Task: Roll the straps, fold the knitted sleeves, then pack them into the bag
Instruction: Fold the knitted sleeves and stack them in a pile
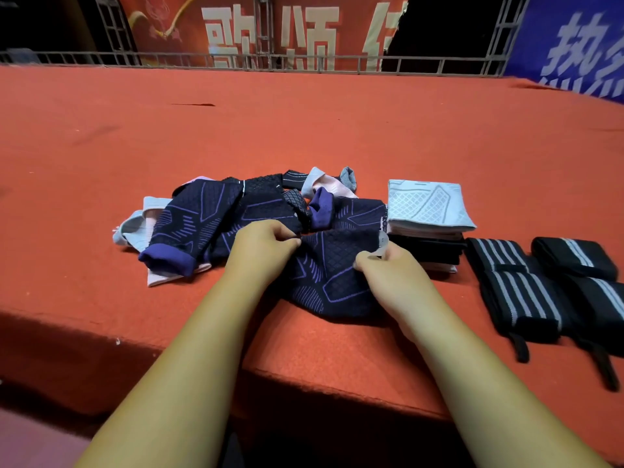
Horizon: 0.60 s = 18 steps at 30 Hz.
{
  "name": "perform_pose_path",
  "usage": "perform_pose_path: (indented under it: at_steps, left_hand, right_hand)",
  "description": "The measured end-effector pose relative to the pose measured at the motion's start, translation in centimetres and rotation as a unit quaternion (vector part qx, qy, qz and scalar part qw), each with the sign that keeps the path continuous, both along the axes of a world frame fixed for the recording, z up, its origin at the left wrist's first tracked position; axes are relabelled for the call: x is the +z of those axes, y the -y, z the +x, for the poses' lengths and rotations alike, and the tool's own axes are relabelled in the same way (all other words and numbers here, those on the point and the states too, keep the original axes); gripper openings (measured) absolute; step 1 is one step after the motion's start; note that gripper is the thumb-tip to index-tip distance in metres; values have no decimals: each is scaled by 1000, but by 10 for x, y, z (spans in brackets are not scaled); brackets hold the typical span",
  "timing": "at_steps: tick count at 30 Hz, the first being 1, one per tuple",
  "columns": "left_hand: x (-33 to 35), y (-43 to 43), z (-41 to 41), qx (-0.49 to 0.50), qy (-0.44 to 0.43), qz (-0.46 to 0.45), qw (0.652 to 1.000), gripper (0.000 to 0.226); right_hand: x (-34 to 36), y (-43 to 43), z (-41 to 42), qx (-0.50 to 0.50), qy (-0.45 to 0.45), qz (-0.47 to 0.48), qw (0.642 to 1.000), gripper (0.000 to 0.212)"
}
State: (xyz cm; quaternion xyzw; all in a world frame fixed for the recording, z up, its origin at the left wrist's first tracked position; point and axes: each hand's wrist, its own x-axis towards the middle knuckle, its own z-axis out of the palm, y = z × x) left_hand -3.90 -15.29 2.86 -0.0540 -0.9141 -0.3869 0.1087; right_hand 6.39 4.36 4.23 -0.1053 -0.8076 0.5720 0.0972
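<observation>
Left hand (261, 251) and right hand (388, 268) each pinch an edge of the dark navy sleeve (334, 282), frame centre, on the red table (304, 130). Unfolded sleeve pile (219, 217) lies centre-left. Folded stack (427, 211) and rolled straps (526, 285) sit at right.

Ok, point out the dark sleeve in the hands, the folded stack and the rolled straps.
dark sleeve (334, 282), head view, its diamond-knit middle.
folded stack (427, 204), head view, top light sleeve.
rolled straps (520, 298), head view, striped face of a near roll.
</observation>
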Motion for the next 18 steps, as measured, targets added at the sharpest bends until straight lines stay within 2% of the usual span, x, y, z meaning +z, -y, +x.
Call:
perform_pose_path:
  at_steps: [2, 3, 6, 8, 9, 12, 13, 15, 18]
  left_hand:
    - [5, 3, 3, -40, 46, 82, 995, 13]
    - [8, 4, 6, -65, 74, 124, 987, 16]
    - [17, 2, 13, -119, 123, 257, 951, 19]
    - [21, -1, 12, -101, 144, 351, 920, 10]
    - [21, -2, 9, -79, 166, 411, 893, 10]
    - [22, 0, 1, -45, 247, 587, 770, 14]
    - [23, -1, -1, -47, 250, 613, 748, 14]
    - [23, -6, 3, -66, 227, 609, 757, 17]
    - [28, -18, 14, -119, 175, 545, 811, 23]
  right_hand:
    - [0, -2, 4, 8, -22, -75, 997, 9]
    - [1, -4, 6, -4, -43, -70, 997, 10]
    - [-2, -16, 4, -50, -94, 21, 994, 2]
    - [-2, -23, 4, -52, -89, 49, 993, 1]
    - [-2, -26, 4, -55, -80, 59, 994, 3]
    - [1, -34, 8, -66, -65, 82, 992, 5]
    - [2, -36, 8, -68, -62, 90, 992, 6]
    - [5, -40, 10, -66, -45, 107, 991, 9]
    - [11, -41, 14, -59, -15, 107, 992, 13]
